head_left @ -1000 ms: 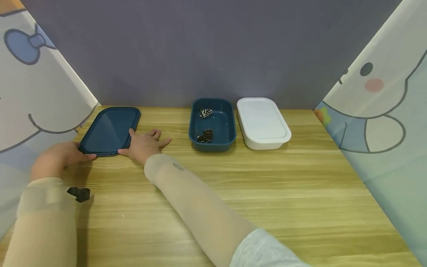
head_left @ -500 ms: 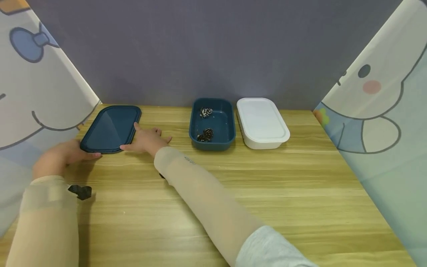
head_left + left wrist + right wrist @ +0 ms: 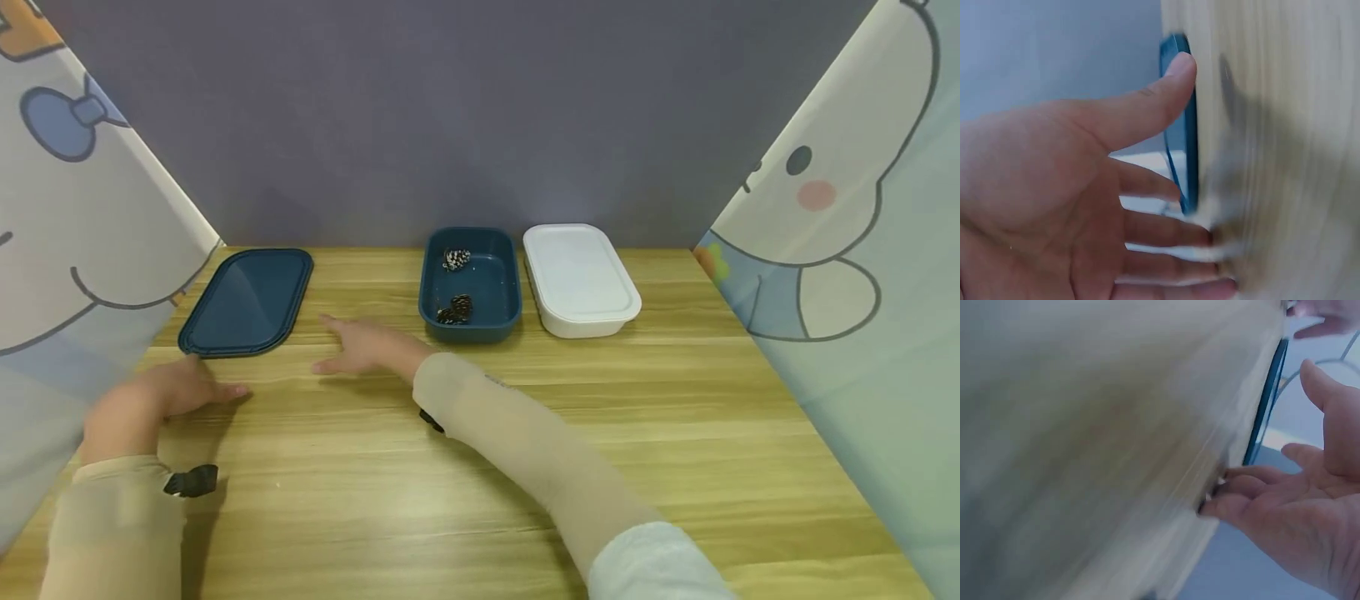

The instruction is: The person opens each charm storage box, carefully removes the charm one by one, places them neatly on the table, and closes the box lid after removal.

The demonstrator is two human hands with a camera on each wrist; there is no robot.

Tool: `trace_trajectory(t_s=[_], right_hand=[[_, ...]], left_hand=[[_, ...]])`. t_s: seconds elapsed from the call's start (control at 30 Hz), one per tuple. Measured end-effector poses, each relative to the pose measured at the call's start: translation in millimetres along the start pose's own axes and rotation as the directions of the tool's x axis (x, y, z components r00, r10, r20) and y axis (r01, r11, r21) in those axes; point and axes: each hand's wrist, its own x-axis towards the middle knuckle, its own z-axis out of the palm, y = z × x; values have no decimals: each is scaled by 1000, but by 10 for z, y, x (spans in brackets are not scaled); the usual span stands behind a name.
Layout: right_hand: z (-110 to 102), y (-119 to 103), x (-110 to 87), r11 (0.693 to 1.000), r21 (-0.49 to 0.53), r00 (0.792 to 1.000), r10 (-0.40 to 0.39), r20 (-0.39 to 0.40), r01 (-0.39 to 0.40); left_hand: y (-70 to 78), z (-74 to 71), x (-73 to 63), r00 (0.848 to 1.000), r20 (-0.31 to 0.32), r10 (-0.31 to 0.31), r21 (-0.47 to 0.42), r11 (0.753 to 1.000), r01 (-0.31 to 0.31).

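The dark blue lid (image 3: 251,302) lies flat on the table at the far left. Just in front of its near edge is my left hand (image 3: 168,392), its fingers spread and holding nothing. My right hand (image 3: 367,346) is apart from the lid, off its right side, with thumb and index finger extended and nothing held. In the left wrist view the palm of the left hand (image 3: 1072,194) faces the camera, and the lid (image 3: 1190,131) shows edge-on beyond the thumb. The right wrist view has the right hand (image 3: 1310,500) low at the table, its fingers slightly bent.
A blue open box (image 3: 487,292) at the back middle holds pine cones (image 3: 456,260). Right beside it stands a white box with a white lid (image 3: 581,271). A grey wall (image 3: 465,117) closes off the back, and printed cloth panels (image 3: 840,250) flank the wooden table (image 3: 525,450).
Both hands have come away from the lid. The left hand has drawn back toward the body, and the right has moved to the right and nearer. The lid stays lying on the table.
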Motion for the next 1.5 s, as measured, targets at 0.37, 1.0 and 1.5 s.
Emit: trace_trajectory(t_s=[0.37, 1.0, 1.5], right_hand=[[-8, 554, -1179, 954, 98, 958, -280, -54, 284], [-642, 1671, -2401, 975, 166, 894, -60, -444, 148], [-865, 2539, -2722, 942, 335, 838, 198, -508, -19]], left_hand=[[828, -93, -294, 984, -96, 150, -123, 979, -161], [2763, -476, -99, 857, -284, 430, -149, 863, -483], [3719, -277, 264, 773, -460, 436, -253, 771, -585]])
